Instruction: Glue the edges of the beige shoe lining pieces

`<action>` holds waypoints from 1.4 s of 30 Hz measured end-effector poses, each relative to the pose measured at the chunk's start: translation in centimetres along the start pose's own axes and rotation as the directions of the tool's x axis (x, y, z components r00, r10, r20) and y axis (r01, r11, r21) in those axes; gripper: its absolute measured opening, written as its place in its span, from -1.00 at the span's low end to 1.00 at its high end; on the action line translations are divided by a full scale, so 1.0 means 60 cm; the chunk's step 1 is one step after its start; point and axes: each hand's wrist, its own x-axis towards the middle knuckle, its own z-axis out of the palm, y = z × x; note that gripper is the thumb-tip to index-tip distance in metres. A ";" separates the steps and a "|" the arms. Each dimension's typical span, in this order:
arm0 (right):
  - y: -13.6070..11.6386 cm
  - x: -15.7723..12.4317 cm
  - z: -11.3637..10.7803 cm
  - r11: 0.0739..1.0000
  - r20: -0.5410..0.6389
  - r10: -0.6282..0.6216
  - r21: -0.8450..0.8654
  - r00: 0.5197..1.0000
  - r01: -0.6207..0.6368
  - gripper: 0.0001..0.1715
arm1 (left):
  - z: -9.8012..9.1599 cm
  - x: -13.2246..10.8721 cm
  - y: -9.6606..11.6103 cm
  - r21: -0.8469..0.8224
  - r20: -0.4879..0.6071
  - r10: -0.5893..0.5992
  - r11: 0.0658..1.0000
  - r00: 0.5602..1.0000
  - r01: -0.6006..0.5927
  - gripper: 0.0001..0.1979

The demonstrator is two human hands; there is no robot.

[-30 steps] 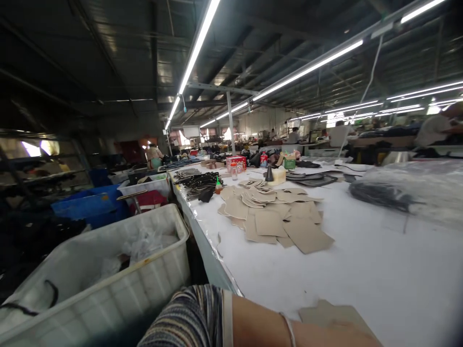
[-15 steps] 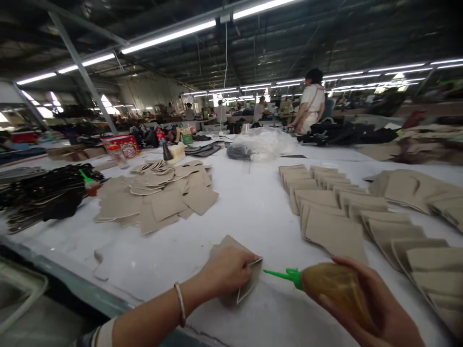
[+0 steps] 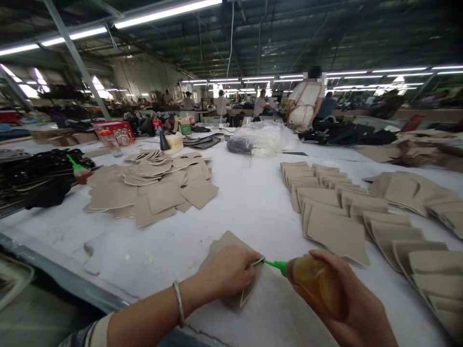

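My left hand (image 3: 231, 272) grips a grey-beige panel (image 3: 227, 241) on the white table, its fingers closed at the panel's right corner, where an edge is lifted. In my right hand (image 3: 356, 299) is a glue bottle (image 3: 316, 284) holding amber liquid, lying tilted with my fingers wrapped round it. Its thin green nozzle (image 3: 275, 265) points left, and the tip meets the panel's corner by my left fingertips. Whether glue is coming out cannot be made out.
A loose pile of beige panels (image 3: 164, 195) lies at left, and overlapping rows of panels (image 3: 336, 226) fan out at right. A second green-tipped bottle (image 3: 80, 172) stands by black pieces (image 3: 47, 185). Clear plastic wrapping (image 3: 264, 137) lies farther back. A person in an apron (image 3: 306, 103) stands beyond.
My right hand has moved left with the glue bottle, bringing the nozzle tip from a small gap to the panel's corner. My left hand keeps its grip. The view has shifted slightly.
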 end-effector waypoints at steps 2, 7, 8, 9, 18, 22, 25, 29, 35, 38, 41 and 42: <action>-0.001 -0.002 0.000 1.000 -0.007 0.026 0.007 1.000 -0.026 -0.45 | 0.000 0.000 0.000 0.004 0.006 -0.008 1.000 1.000 0.008 -0.72; -0.009 -0.004 0.004 0.992 -0.073 0.118 0.042 0.990 -0.115 -0.48 | 0.003 -0.002 0.000 0.003 -0.003 -0.003 1.000 1.000 0.003 -0.70; -0.010 -0.005 0.005 0.990 -0.073 0.136 0.055 0.988 -0.132 -0.48 | 0.003 -0.002 0.000 0.007 -0.002 0.000 1.000 1.000 0.000 -0.71; -0.012 -0.006 0.005 0.987 -0.068 0.150 0.070 0.986 -0.146 -0.48 | 0.004 -0.002 0.000 0.012 -0.001 0.001 1.000 1.000 -0.001 -0.71; -0.016 -0.006 0.005 0.975 -0.084 0.202 0.112 0.976 -0.192 -0.46 | 0.013 -0.001 0.000 0.038 -0.014 0.014 0.999 1.000 -0.014 -0.71; -0.018 -0.011 0.006 0.951 -0.023 0.259 0.181 0.965 -0.251 -0.48 | 0.013 -0.002 -0.001 0.052 -0.003 0.019 0.998 1.000 -0.019 -0.72; -0.018 -0.011 0.005 0.915 0.014 0.322 0.251 0.947 -0.315 -0.46 | 0.012 -0.002 -0.004 0.060 -0.003 0.026 0.998 1.000 -0.026 -0.72; -0.018 -0.008 0.004 0.907 -0.011 0.355 0.244 0.935 -0.342 -0.42 | 0.010 -0.001 -0.008 0.095 0.012 0.046 0.994 0.999 -0.047 -0.71; -0.027 -0.021 0.006 0.847 0.064 0.435 0.309 0.898 -0.433 -0.45 | 0.007 -0.006 -0.005 0.108 0.005 0.049 0.993 0.999 -0.050 -0.70; -0.027 -0.022 0.006 0.845 0.034 0.450 0.307 0.893 -0.437 -0.43 | 0.006 -0.007 -0.003 0.111 0.005 0.044 0.993 0.999 -0.045 -0.71; -0.029 -0.027 0.007 0.852 0.028 0.444 0.298 0.896 -0.431 -0.44 | 0.009 -0.007 -0.006 0.102 -0.007 0.058 0.993 0.998 -0.057 -0.69; -0.031 -0.030 0.008 0.851 0.044 0.435 0.305 0.899 -0.427 -0.45 | 0.011 -0.007 -0.008 0.100 -0.011 0.066 0.993 0.998 -0.064 -0.68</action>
